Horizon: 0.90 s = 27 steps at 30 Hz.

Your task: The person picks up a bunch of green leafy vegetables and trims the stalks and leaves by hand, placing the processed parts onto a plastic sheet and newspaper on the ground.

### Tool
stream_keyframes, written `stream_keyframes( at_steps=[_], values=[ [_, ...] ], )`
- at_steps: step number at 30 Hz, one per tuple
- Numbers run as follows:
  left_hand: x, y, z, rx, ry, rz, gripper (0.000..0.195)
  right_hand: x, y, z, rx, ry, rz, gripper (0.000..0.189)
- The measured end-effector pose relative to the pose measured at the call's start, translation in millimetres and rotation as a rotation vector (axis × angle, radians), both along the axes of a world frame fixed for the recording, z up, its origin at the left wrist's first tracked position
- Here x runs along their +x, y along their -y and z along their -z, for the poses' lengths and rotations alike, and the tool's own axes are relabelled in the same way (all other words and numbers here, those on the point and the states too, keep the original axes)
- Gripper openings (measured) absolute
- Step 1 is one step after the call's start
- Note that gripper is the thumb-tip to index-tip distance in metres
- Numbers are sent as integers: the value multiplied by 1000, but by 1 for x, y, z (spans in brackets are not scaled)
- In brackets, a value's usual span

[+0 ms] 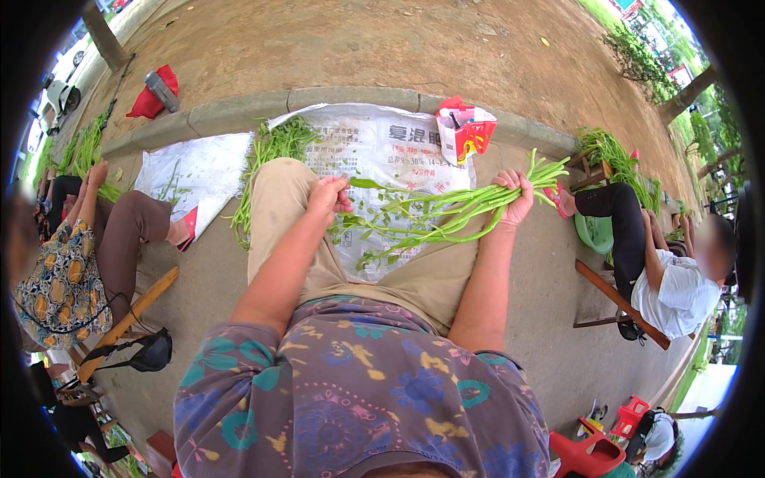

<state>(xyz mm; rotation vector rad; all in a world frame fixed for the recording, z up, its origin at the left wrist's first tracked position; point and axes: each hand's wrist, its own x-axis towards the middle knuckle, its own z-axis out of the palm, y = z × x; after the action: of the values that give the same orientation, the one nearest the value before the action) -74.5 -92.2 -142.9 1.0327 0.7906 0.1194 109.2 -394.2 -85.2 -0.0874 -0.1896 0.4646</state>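
My right hand (513,196) is closed around a bunch of long, leafy green vegetable stems (454,218), whose bare ends stick out to the right. The leafy ends spread leftward over my lap. At their left side, my left hand (329,200) has its fingers curled, thumb and fingertips pinching the end of a green leaf (366,184). Below the stems lies a printed white woven sack (370,140), spread flat between my knees and strewn with loose leaves. A heap of leafy greens (287,140) rests on the sack's left edge, beside my left knee.
A red and white plastic bag (469,128) stands at the sack's back right, near a stone kerb (352,97). People sit on benches at left and right with more greens. A green basin (594,230) is at right; a grey bottle (161,91) lies beyond the kerb on red cloth.
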Motion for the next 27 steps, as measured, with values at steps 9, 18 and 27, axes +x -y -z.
stream_keyframes(
  at_steps=[9,18,27],
  values=[
    [2,10,9,78,-62,-55,23,-1,1,2,13,-16,14,5],
    [7,26,38,964,195,535,57,-2,-6,0,39,-18,-17,6],
    [6,29,40,289,132,769,20,0,-7,1,51,-8,-29,5]
  ],
)
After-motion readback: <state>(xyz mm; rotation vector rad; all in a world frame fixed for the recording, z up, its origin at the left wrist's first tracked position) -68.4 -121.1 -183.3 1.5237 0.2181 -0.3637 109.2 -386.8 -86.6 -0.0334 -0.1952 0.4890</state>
